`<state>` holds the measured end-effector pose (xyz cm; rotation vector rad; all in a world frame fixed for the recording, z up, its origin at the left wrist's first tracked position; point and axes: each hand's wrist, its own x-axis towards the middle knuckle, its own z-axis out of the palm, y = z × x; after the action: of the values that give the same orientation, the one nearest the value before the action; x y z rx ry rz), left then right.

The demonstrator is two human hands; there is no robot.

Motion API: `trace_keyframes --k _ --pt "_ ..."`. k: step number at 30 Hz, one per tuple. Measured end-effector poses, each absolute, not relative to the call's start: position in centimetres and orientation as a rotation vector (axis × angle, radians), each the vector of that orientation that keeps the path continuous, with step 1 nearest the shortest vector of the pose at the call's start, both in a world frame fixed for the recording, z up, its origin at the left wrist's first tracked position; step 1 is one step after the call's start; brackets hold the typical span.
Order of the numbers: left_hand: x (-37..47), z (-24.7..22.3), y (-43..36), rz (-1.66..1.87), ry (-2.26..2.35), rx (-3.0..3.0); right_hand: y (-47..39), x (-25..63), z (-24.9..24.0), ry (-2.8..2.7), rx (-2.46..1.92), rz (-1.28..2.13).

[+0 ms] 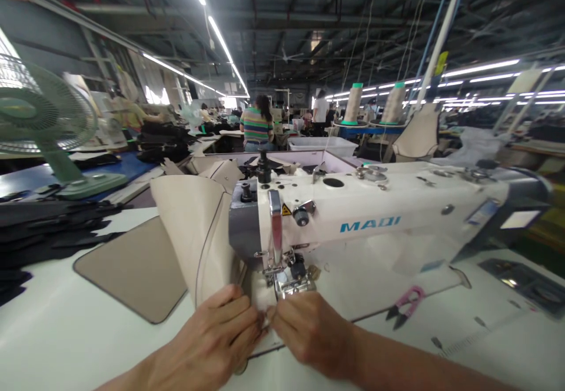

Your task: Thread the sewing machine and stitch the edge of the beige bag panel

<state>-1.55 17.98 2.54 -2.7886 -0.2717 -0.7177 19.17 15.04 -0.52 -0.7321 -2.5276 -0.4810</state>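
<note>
In front of the needle area of a white sewing machine (379, 208), my two hands meet almost knuckle to knuckle. My left hand (223, 329) is closed on the near edge of a beige leather-like piece (192, 226), which stands up in a curve left of the machine head and has a dark seam line. Fingers pinched, my right hand (309, 332) grips the edge of the same piece just below the presser foot (293, 285). The fingertips and the held edge are mostly hidden. A flat beige panel with dark edging (136, 270) lies left of my left hand.
Pink-handled thread snips (406, 305) lie on the white table right of my right hand. Stacked black pieces (48, 226) and a green fan (48, 120) stand at left. Thread cones (353, 105) rise behind the machine. A person in a striped shirt (256, 125) is farther back.
</note>
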Motion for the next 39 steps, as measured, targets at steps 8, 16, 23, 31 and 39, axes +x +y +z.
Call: trace_keyframes --k 8,16,23,31,39 --pt "-1.5 2.1 17.7 -0.693 -0.065 -2.6 15.3 19.1 -1.2 -2.494 -0.58 -0.586" --pt "-1.4 2.4 17.5 -0.523 -0.121 -2.673 15.4 19.6 -1.7 -2.632 -0.767 -0.36" --pt "-1.5 2.0 17.7 -0.724 -0.157 -2.625 15.9 19.9 -0.7 -2.763 -0.697 -0.372" --pt "-2.7 6.1 17.4 -0.248 -0.396 -2.771 15.5 20.0 0.3 -2.885 -0.603 -0.473" --pt "-4.6 5.4 18.8 -0.415 -0.324 -2.818 15.4 19.9 0.6 -2.942 -0.611 -0.46"
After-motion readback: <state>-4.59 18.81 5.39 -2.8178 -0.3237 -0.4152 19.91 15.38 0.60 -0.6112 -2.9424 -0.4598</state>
